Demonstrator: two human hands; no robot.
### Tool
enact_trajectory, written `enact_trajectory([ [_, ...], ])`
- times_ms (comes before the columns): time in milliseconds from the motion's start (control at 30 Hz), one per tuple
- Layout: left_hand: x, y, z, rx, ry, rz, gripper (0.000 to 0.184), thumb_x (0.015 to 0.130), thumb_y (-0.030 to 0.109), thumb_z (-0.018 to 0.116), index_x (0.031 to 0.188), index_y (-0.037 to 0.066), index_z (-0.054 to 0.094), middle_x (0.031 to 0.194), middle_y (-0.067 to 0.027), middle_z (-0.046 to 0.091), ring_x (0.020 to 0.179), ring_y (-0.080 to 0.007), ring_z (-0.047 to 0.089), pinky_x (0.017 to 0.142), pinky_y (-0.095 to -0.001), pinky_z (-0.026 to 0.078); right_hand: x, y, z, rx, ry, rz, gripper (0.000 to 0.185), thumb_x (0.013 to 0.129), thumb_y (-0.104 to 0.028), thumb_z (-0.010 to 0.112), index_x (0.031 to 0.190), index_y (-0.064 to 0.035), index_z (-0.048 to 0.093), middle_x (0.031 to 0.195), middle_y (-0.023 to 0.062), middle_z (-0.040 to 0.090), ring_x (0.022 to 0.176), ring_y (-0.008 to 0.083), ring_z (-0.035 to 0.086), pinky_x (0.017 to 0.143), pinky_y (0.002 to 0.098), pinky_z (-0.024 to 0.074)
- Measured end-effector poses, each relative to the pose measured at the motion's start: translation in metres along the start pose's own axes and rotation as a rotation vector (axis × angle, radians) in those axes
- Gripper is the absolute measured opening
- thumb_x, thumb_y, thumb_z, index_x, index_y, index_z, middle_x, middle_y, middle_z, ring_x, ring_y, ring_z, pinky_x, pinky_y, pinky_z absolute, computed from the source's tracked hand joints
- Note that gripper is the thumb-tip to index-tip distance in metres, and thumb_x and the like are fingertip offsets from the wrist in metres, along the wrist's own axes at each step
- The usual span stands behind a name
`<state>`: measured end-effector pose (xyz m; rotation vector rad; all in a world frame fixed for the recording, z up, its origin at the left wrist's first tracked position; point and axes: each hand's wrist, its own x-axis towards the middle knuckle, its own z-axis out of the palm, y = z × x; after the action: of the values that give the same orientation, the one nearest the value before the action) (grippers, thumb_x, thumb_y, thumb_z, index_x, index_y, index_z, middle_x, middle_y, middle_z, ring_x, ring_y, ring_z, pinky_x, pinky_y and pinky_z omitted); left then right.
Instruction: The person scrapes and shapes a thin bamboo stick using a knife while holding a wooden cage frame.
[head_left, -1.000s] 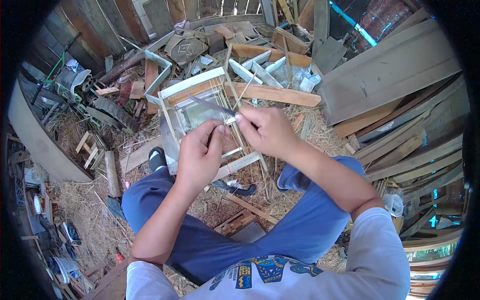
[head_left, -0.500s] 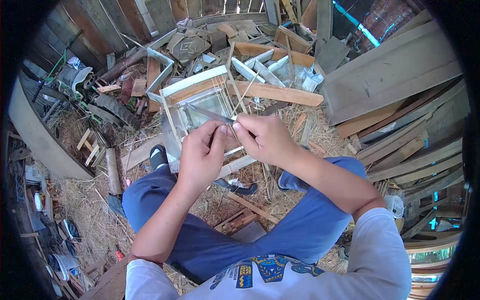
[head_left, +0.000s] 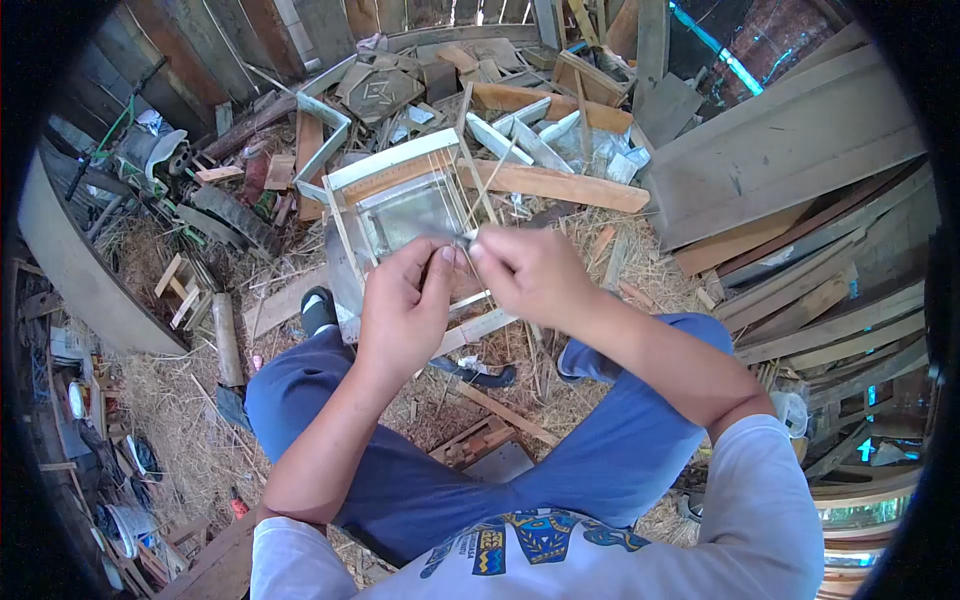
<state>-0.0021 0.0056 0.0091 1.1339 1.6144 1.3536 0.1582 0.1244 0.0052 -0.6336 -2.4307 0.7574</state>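
My left hand (head_left: 405, 300) is closed, thumb and forefinger pinching a thin wooden stick (head_left: 470, 268) that is mostly hidden by the fingers. Close beside it, my right hand (head_left: 530, 270) is closed around a knife (head_left: 461, 241); motion blurs its blade, and the fingers cover the handle. The two hands nearly meet at the fingertips. Beyond them stands a wooden frame (head_left: 395, 160) with a pale top bar and a glassy or metallic panel inside. Several thin sticks (head_left: 452, 195) lean across its right part.
Straw and wood scraps cover the ground around my legs. A small wooden block (head_left: 475, 445) lies between my knees. Planks (head_left: 560, 186) and white-painted pieces lie ahead. Large boards (head_left: 780, 150) lean at right, a curved panel (head_left: 85, 260) at left.
The knife blade, which pointed out to the left past my left fingers, is now drawn back and blurred near the fingertips. My right hand has shifted slightly; my left is nearly still.
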Motion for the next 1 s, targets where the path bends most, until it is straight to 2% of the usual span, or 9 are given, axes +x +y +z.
enact_trajectory([
  [100, 0.002, 0.002, -0.002, 0.012, -0.002, 0.008, 0.020, 0.112, 0.013, 0.054, 0.103, 0.000, 0.066, 0.085, 0.0039, 0.058, 0.078, -0.0035, 0.050, 0.069, -0.0224, 0.040, 0.010, 0.007, -0.006, 0.025, 0.087, -0.006, 0.019, 0.101, -0.023, 0.062, 0.090, -0.0078, 0.064, 0.071, 0.0177, 0.065, 0.067, 0.0404, 0.068, 0.057, 0.0504, 0.0499],
  [167, 0.000, 0.004, -0.001, -0.010, -0.001, 0.024, 0.020, 0.112, 0.013, 0.054, 0.103, 0.000, 0.066, 0.085, 0.0042, 0.057, 0.078, -0.0034, 0.049, 0.069, -0.0222, 0.040, 0.015, 0.014, -0.012, 0.076, 0.055, 0.176, 0.020, 0.102, -0.023, 0.063, 0.090, -0.0071, 0.063, 0.070, 0.0180, 0.064, 0.065, 0.0408, 0.067, 0.057, 0.0497, 0.0483],
  [400, 0.002, 0.004, -0.002, 0.071, -0.020, -0.001, 0.019, 0.111, 0.012, 0.055, 0.103, 0.000, 0.066, 0.083, 0.0048, 0.057, 0.077, -0.0023, 0.049, 0.068, -0.0222, 0.039, 0.014, 0.016, -0.017, 0.029, 0.054, 0.007, 0.022, 0.103, -0.025, 0.062, 0.089, -0.0074, 0.063, 0.069, 0.0190, 0.063, 0.064, 0.0419, 0.065, 0.058, 0.0503, 0.0485],
  [500, -0.002, 0.002, -0.001, 0.095, -0.016, 0.008, 0.019, 0.111, 0.013, 0.055, 0.103, -0.001, 0.066, 0.083, 0.0047, 0.057, 0.078, -0.0021, 0.049, 0.068, -0.0222, 0.039, 0.013, 0.019, -0.019, 0.114, 0.082, 0.237, 0.022, 0.102, -0.025, 0.062, 0.088, -0.0085, 0.064, 0.070, 0.0192, 0.064, 0.067, 0.0422, 0.067, 0.059, 0.0515, 0.0498],
  [600, 0.002, 0.001, 0.000, 0.121, -0.005, 0.004, 0.019, 0.111, 0.013, 0.055, 0.103, -0.001, 0.066, 0.083, 0.0049, 0.057, 0.078, -0.0022, 0.049, 0.068, -0.0223, 0.040, 0.005, 0.008, -0.008, 0.017, 0.041, -0.031, 0.027, 0.105, -0.026, 0.059, 0.086, -0.0064, 0.062, 0.069, 0.0190, 0.062, 0.063, 0.0416, 0.065, 0.057, 0.0497, 0.0481],
  [700, 0.001, 0.002, -0.002, 0.116, -0.003, 0.002, 0.019, 0.111, 0.012, 0.055, 0.103, -0.001, 0.066, 0.083, 0.0049, 0.057, 0.078, -0.0024, 0.050, 0.068, -0.0223, 0.040, 0.019, 0.014, -0.020, 0.085, 0.090, 0.184, 0.025, 0.104, -0.025, 0.059, 0.087, -0.0066, 0.061, 0.069, 0.0190, 0.063, 0.064, 0.0421, 0.065, 0.058, 0.0512, 0.0486],
  [767, -0.002, 0.005, -0.001, 0.106, 0.002, 0.021, 0.019, 0.111, 0.012, 0.055, 0.103, -0.001, 0.066, 0.084, 0.0046, 0.058, 0.078, -0.0025, 0.050, 0.069, -0.0222, 0.041, 0.016, 0.015, -0.021, 0.031, 0.097, 0.168, 0.024, 0.103, -0.025, 0.060, 0.087, -0.0068, 0.061, 0.069, 0.0191, 0.064, 0.067, 0.0420, 0.067, 0.058, 0.0508, 0.0501],
  [833, -0.004, 0.008, -0.001, 0.180, -0.024, -0.016, 0.018, 0.110, 0.012, 0.055, 0.103, -0.001, 0.066, 0.083, 0.0037, 0.059, 0.078, -0.0028, 0.050, 0.069, -0.0225, 0.041, 0.006, 0.007, -0.011, -0.035, 0.099, -0.049, 0.026, 0.104, -0.026, 0.060, 0.087, -0.0066, 0.061, 0.067, 0.0188, 0.063, 0.065, 0.0404, 0.067, 0.056, 0.0472, 0.0496],
  [1000, 0.001, -0.001, 0.001, 0.141, 0.028, 0.012, 0.019, 0.110, 0.013, 0.056, 0.102, -0.001, 0.066, 0.079, 0.0031, 0.057, 0.075, -0.0038, 0.048, 0.067, -0.0241, 0.040, 0.032, 0.060, -0.034, -0.092, 0.228, 0.234, 0.030, 0.107, -0.032, 0.056, 0.091, -0.0076, 0.063, 0.068, 0.0177, 0.062, 0.064, 0.0379, 0.067, 0.059, 0.0464, 0.0489],
])
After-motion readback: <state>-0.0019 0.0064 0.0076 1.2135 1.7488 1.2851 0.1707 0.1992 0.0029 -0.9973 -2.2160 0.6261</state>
